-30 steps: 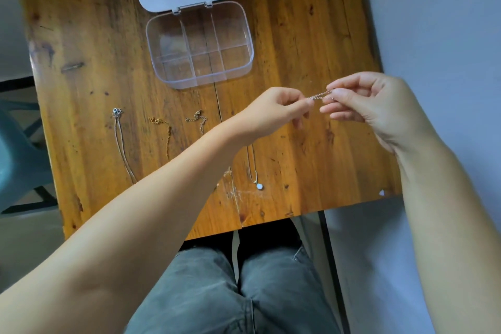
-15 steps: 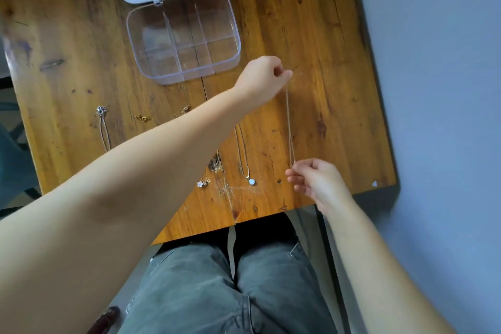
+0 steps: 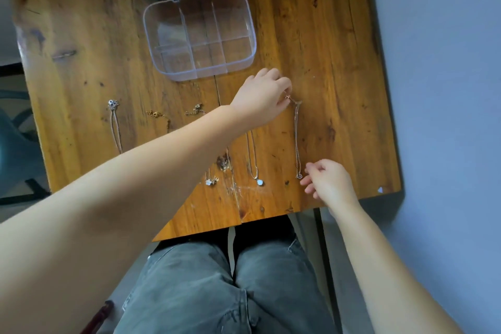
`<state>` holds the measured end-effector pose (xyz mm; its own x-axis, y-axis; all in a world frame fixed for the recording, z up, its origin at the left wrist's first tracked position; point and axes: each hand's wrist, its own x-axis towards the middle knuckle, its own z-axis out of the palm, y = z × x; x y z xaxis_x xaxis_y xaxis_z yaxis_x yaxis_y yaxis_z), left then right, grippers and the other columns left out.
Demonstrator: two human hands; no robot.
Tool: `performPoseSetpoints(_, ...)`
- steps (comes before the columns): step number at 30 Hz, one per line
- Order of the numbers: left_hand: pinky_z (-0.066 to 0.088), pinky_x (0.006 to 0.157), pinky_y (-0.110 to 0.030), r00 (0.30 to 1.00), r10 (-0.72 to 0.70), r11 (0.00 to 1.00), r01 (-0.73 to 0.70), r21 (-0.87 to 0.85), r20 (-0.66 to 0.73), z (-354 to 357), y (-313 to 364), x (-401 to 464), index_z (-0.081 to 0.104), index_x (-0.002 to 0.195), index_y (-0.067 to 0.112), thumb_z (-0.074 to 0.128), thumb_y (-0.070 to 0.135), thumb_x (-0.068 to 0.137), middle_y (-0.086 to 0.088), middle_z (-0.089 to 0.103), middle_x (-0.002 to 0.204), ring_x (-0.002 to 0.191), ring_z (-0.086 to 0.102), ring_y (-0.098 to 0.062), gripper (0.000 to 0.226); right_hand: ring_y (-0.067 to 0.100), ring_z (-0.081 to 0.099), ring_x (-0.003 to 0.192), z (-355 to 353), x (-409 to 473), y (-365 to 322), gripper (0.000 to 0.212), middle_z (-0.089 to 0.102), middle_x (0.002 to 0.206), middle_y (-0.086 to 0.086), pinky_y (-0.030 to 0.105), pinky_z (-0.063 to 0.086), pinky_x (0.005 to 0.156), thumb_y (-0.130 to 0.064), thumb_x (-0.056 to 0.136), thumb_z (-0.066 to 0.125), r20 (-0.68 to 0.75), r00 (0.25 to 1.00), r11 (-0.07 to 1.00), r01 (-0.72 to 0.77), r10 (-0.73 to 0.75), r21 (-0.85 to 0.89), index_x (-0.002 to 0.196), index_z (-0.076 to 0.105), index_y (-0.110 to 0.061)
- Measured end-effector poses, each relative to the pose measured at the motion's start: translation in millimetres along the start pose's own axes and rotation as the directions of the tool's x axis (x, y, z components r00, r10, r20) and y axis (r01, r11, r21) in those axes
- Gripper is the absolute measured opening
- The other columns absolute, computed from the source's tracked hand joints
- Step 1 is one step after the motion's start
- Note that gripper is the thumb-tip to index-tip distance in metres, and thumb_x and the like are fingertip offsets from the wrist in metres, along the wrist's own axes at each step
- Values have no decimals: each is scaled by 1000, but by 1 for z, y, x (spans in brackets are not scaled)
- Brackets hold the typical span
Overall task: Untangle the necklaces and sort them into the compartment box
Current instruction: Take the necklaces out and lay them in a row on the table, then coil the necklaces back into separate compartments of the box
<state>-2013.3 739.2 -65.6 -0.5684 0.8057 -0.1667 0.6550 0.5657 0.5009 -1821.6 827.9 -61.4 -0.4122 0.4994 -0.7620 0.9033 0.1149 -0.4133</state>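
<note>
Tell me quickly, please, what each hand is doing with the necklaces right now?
Left hand: fingertips pinched on the clasp end of the rightmost necklace, which lies on the table.
Right hand: open, beside that necklace's near end, holding nothing.

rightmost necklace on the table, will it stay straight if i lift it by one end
Probably not: the rightmost necklace is a thin chain lying slack on the table, so it should droop. It looks light. Its fine links may snag neighbouring chains, like the one with the pale pendant.

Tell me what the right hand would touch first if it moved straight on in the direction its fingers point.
The right hand points left across the table; its fingertips would first meet the near end of the thin chain necklace lying just beside them. Depth is unclear, so it might pass slightly above.
</note>
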Motion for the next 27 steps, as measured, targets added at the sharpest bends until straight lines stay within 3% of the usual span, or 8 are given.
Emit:
performPoseSetpoints(5, 47, 79, -43, 966, -245, 964, 235, -124, -79, -28, -54, -88, 60, 103, 10, 53, 19, 91, -11, 61, 96, 94, 53, -31, 17, 3, 54, 42, 14, 7, -69, 24, 67, 65, -2, 13, 38, 37, -19, 96, 41, 63, 977, 974, 208, -203, -87, 88, 64, -18)
performPoseSetpoints(9, 45, 75, -38, 818, -540, 838, 502, -215, -199, -33, -95, -176, 61, 96, 10, 54, 18, 90, -7, 61, 87, 89, 52, -27, 11, 8, 55, 50, 67, 1, -139, 22, 65, 67, -6, 14, 40, 45, -14, 93, 41, 308, 861, 846, 480, -404, -233, 89, 62, -16)
performPoseSetpoints(11, 45, 73, -37, 713, -667, 744, 618, -255, -218, -26, -105, -216, 58, 91, 12, 53, 17, 90, -4, 60, 84, 86, 53, -26, 8, 11, 60, 60, 101, -7, -166, 20, 66, 75, -3, 11, 44, 52, -12, 92, 42, 431, 752, 717, 637, -499, -282, 90, 62, -16)
performPoseSetpoints(15, 49, 75, -42, 496, -837, 547, 766, -337, -230, -4, -102, -262, 54, 91, 17, 53, 24, 90, -1, 57, 87, 84, 52, -22, 7, 25, 57, 99, 167, -17, -206, 24, 61, 110, 8, 38, 48, 86, -12, 94, 44, 573, 535, 366, 844, -621, -391, 105, 65, -15)
performPoseSetpoints(19, 49, 82, -42, 329, -923, 385, 816, -432, -200, 21, -85, -278, 53, 106, 14, 60, 33, 87, -5, 58, 100, 94, 53, -24, 28, 33, 44, 118, 215, -22, -225, 33, 46, 131, 14, 43, 43, 93, -9, 92, 47, 739, 285, -72, 909, -610, -410, 123, 55, -14)
performPoseSetpoints(21, 45, 80, -37, 349, -915, 400, 842, -362, -201, 32, -77, -283, 54, 107, 13, 63, 35, 85, -6, 57, 102, 94, 51, -24, 32, 34, 41, 120, 229, -21, -226, 35, 42, 136, 14, 43, 40, 93, -10, 90, 50, 820, 194, -267, 883, -538, -385, 125, 52, -14)
performPoseSetpoints(23, 40, 73, -36, 414, -879, 468, 842, -267, -236, 38, -73, -286, 58, 101, 11, 64, 30, 85, -9, 56, 100, 91, 51, -27, 26, 35, 43, 114, 236, -18, -226, 27, 45, 128, 15, 41, 38, 85, -14, 91, 52, 859, 136, -390, 848, -493, -359, 118, 53, -11)
performPoseSetpoints(27, 42, 68, -39, 512, -812, 571, 795, -205, -279, 37, -77, -288, 63, 86, 6, 62, 21, 87, -12, 58, 92, 85, 53, -30, 15, 33, 47, 103, 235, -11, -224, 19, 50, 112, 16, 38, 32, 74, -19, 97, 47, 877, 80, -489, 805, -474, -337, 104, 54, -3)
